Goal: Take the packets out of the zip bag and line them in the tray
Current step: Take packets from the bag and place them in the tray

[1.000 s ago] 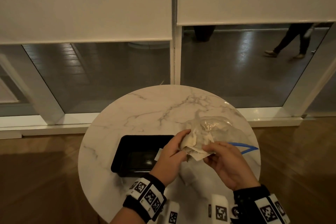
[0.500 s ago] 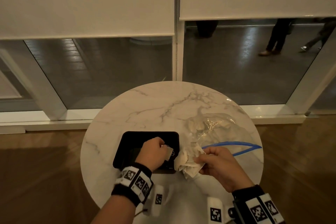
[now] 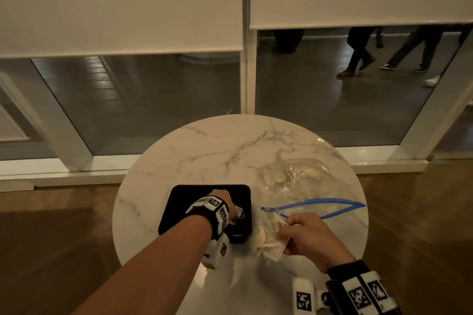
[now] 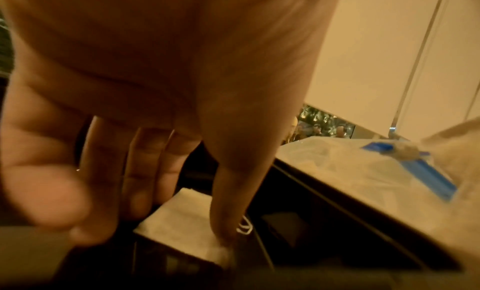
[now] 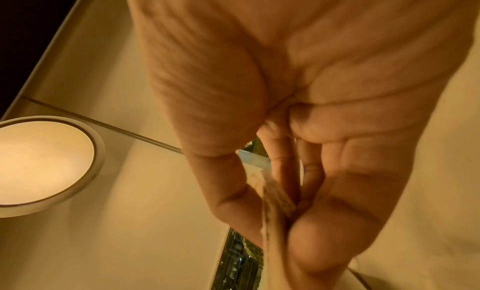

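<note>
A black tray (image 3: 179, 208) sits on the near left of the round marble table (image 3: 217, 151). My left hand (image 3: 234, 208) reaches down into the tray's right side. Its fingers are straight, and the index fingertip (image 4: 223, 229) presses on a white packet (image 4: 182, 220) that lies in the tray. My right hand (image 3: 289, 227) pinches a crumpled bundle of pale packets (image 3: 268, 240) just right of the tray; their edges (image 5: 275, 200) show between thumb and fingers. The clear zip bag (image 3: 294, 179) lies flat behind it with its blue zipper (image 3: 320, 206) gaping.
The table is small, and its rim lies close behind the tray and bag. Wood floor surrounds it. Beyond it, glass panels with half-drawn blinds show people (image 3: 358, 54) walking outside. A round ceiling light (image 5: 44, 165) shows in the right wrist view.
My left hand drew one packet away from the bundle, carried it left and lowered it into the tray. My right hand stayed by the bag's mouth with the bundle.
</note>
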`<state>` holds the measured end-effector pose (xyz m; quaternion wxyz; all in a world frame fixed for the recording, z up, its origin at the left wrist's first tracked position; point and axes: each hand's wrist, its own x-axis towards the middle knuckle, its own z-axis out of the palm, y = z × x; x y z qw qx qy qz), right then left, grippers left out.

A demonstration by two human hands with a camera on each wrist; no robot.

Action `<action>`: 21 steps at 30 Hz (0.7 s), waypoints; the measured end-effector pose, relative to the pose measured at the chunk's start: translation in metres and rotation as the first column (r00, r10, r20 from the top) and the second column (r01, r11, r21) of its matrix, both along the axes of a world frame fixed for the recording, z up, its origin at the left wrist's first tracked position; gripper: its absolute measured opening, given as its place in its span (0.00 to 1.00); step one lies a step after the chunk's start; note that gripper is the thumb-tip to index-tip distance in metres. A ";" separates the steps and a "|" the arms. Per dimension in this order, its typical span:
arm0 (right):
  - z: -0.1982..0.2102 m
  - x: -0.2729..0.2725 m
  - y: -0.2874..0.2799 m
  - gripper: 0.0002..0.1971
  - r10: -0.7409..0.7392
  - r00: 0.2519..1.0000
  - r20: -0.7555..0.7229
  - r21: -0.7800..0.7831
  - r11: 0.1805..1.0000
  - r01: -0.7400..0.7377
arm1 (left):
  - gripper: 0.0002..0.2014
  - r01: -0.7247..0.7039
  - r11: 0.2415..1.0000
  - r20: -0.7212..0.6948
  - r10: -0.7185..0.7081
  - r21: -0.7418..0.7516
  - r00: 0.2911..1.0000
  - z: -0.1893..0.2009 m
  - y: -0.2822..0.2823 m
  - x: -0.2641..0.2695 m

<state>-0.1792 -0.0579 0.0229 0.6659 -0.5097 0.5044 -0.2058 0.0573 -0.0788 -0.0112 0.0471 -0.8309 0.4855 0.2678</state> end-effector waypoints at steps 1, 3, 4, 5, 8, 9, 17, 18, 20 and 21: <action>-0.002 0.000 0.000 0.07 0.005 1.000 -0.011 0.008 1.000 -0.005 | 0.27 -0.010 1.000 0.001 0.010 -0.011 1.000 -0.001 0.001 -0.001; -0.007 0.001 0.000 0.05 0.012 1.000 -0.025 0.026 1.000 -0.011 | 0.28 -0.022 1.000 0.007 0.023 -0.021 1.000 -0.001 0.002 -0.001; -0.010 0.001 0.000 0.03 0.012 0.999 -0.035 0.037 0.999 -0.011 | 0.28 -0.028 0.999 0.007 0.028 -0.018 1.000 -0.001 0.002 0.000; -0.013 0.001 0.000 0.02 0.012 0.999 -0.045 0.046 0.999 -0.010 | 0.28 -0.031 0.999 0.001 0.031 -0.012 1.000 -0.001 0.003 0.000; -0.021 0.003 0.000 0.03 0.003 0.997 -0.073 0.068 0.998 0.002 | 0.22 -0.047 0.999 -0.056 0.048 0.019 0.997 -0.004 0.001 0.005; -0.023 0.004 0.000 0.04 -0.005 0.996 -0.084 0.071 0.997 0.011 | 0.18 -0.056 0.998 -0.075 0.057 0.016 0.996 -0.002 0.002 0.006; -0.028 0.004 0.001 0.17 -0.080 0.984 -0.162 -0.020 0.997 0.078 | 0.15 -0.182 0.963 -0.250 0.130 -0.197 0.959 0.027 0.020 0.011; -0.025 0.003 0.001 0.19 -0.093 0.980 -0.175 -0.042 0.995 0.087 | 0.16 -0.199 0.952 -0.280 0.131 -0.231 0.951 0.028 0.025 0.011; -0.018 0.000 0.000 0.21 -0.111 0.969 -0.221 -0.099 0.991 0.091 | 0.17 -0.215 0.924 -0.328 0.106 -0.316 0.939 0.029 0.034 0.012; -0.014 -0.001 0.000 0.21 -0.117 0.964 -0.238 -0.126 0.988 0.089 | 0.17 -0.227 0.904 -0.355 0.091 -0.362 0.931 0.030 0.039 0.011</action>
